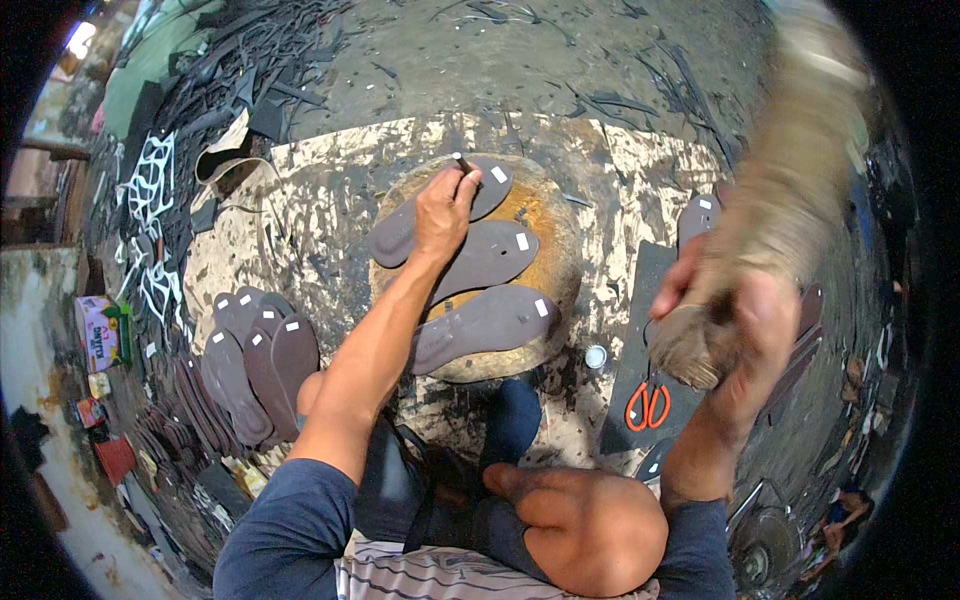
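Three brown shoe soles lie side by side on a round wooden block (562,285): a far sole (397,228), a middle sole (488,250) and a near sole (478,328). Each carries a small white label. My left hand (442,212) pinches a short, dark hole punch (460,160) against the far sole; its lower end is hidden by my fingers. A small dark hole shows in the middle sole. My right hand (758,325) grips the near end of a thick wooden mallet (785,170). The mallet is raised to the right of the block and blurred.
Stacked soles (258,350) lie at the left. Orange-handled scissors (648,405) rest on a dark sheet (622,425) at the right, near a small round white lid (596,357). Dark offcut strips (225,85) are heaped at the far left. More soles (698,215) lie beyond the mallet.
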{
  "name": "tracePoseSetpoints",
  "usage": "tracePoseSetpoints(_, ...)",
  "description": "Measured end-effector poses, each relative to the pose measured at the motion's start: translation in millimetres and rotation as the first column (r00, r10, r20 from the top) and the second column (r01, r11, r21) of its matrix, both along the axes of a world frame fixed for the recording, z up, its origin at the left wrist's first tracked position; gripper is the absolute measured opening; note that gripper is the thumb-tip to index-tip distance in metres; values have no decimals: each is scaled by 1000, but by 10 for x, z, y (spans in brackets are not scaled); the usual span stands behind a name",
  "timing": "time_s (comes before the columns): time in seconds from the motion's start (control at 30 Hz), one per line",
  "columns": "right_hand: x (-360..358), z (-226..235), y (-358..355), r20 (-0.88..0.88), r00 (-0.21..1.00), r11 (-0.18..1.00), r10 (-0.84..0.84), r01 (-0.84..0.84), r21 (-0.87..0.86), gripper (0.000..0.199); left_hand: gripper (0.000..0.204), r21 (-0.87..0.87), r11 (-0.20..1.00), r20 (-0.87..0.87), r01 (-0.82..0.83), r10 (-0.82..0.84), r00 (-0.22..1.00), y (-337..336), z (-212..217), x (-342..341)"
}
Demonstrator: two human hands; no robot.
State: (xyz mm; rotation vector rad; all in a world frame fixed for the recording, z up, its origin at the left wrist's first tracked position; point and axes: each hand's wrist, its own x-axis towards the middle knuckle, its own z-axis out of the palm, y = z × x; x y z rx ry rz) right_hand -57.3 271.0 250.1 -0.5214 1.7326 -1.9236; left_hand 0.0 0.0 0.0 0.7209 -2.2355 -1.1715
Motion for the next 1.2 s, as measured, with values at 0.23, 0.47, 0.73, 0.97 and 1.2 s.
tracePoseSetpoints(0.23,-203,-1617,-467,7,849,586,528,-370,721,68,31,-378,924,-146,53,-116,983,-23,-291,53)
tracePoseSetpoints(0.47,-192,-2142,-353,377,871,788,316,-462,406,63,30,281,953,-211,-111,175,962,9,-7,12)
tracePoseSetpoints(0.73,-35,-1803,-506,382,894,868,233,-368,333,45,34,447,860,-45,-244,294,955,-531,69,875)
tracePoseSetpoints(0.97,-15,-1030,-609,356,891,908,280,-366,204,41,33,218,941,80,-259,247,966,-479,87,936)
tracePoseSetpoints(1.2,218,-536,-700,-210,962,937,173,-226,-266,46,18,-219,961,-41,-171,166,985,-474,31,969)
